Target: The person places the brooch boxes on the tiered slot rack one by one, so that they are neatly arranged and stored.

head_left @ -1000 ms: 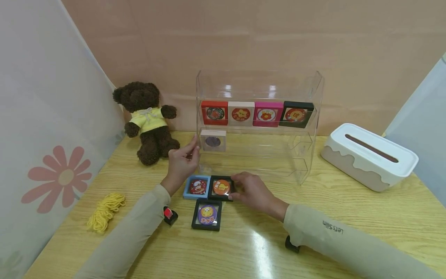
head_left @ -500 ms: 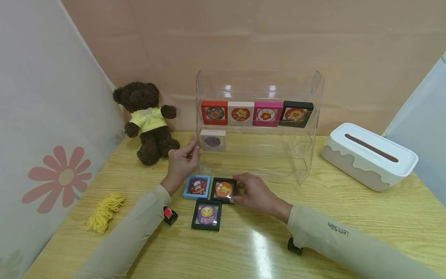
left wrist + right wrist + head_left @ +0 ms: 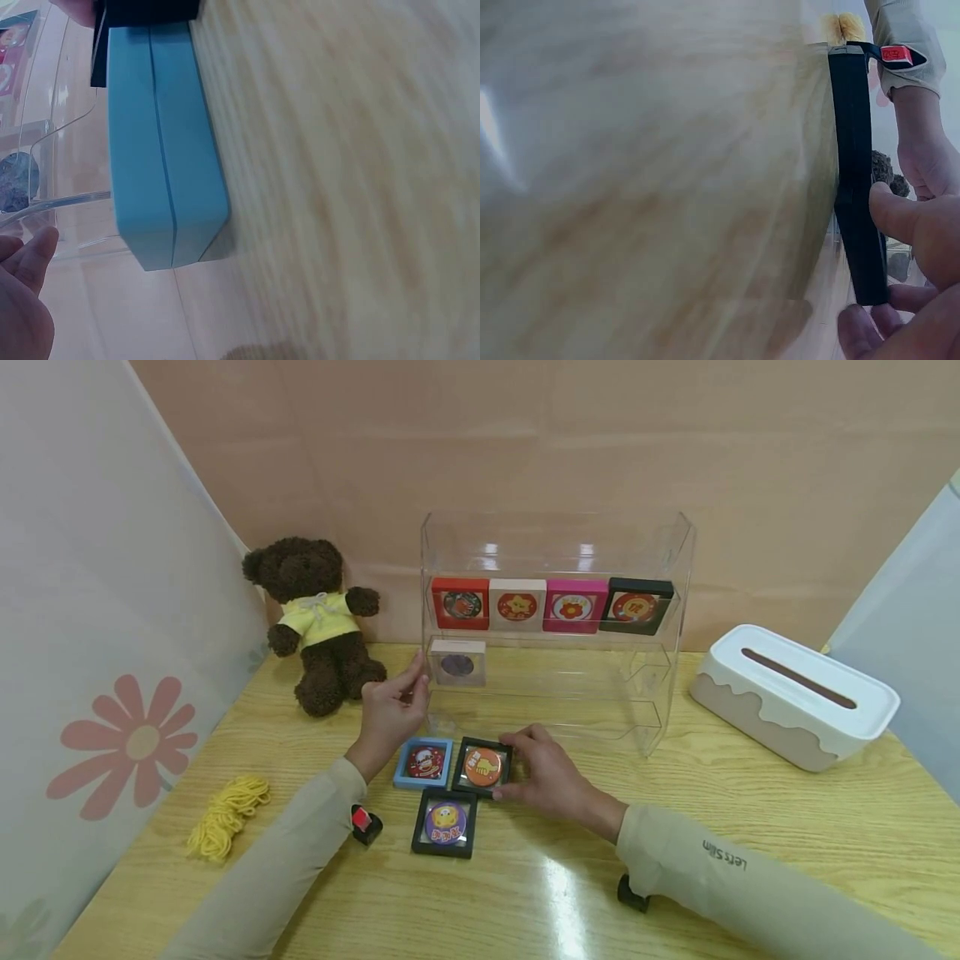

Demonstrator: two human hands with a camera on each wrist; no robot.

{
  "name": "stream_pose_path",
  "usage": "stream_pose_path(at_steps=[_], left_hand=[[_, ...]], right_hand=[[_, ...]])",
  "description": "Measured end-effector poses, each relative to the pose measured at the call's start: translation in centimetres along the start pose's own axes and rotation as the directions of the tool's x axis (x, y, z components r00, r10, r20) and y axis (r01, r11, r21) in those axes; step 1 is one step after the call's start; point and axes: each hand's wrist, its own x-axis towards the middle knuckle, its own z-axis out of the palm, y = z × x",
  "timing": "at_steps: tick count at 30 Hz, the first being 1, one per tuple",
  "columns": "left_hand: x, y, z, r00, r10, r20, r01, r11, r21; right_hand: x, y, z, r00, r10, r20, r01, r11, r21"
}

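I've got the right hand (image 3: 551, 774) pinching the right side of the orange-badge frame (image 3: 482, 767), thumb and fingers curled; it's on the table (image 3: 750, 802), just left of that hand, square, no long axis. Left hand (image 3: 391, 717) is farther off, pinching the rack's (image 3: 558, 547) left edge. Blue frame (image 3: 423, 762) likely blocks leftward, purple-badge frame (image 3: 444, 823) nearside, rack beyond.
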Motion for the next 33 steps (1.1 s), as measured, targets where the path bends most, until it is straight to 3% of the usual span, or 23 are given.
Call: stream_pose_path(at_steps=[10, 19, 26, 33], left_hand=[[0.0, -0.1, 0.1, 1.0, 0.005, -0.004, -0.005, 1.0, 0.001], [0.0, 0.0, 0.0, 1.0, 0.006, 0.005, -0.006, 1.0, 0.016], [0.1, 0.1, -0.1, 1.0, 0.009, -0.001, -0.009, 1.0, 0.021], [0.0, -0.1, 0.0, 1.0, 0.014, -0.004, -0.014, 1.0, 0.024]], right_hand=[[0.0, 0.0, 0.1, 0.999, -0.041, -0.034, 0.044, 0.994, 0.104], [0.1, 0.1, 0.1, 0.992, -0.062, -0.11, 0.092, 0.952, 0.292], [-0.2, -1.5, -0.7, 0.975, -0.111, -0.191, 0.169, 0.933, 0.318], [-0.6, -3.2, -1.9, 0.942, -0.178, -0.286, 0.252, 0.936, 0.247]])
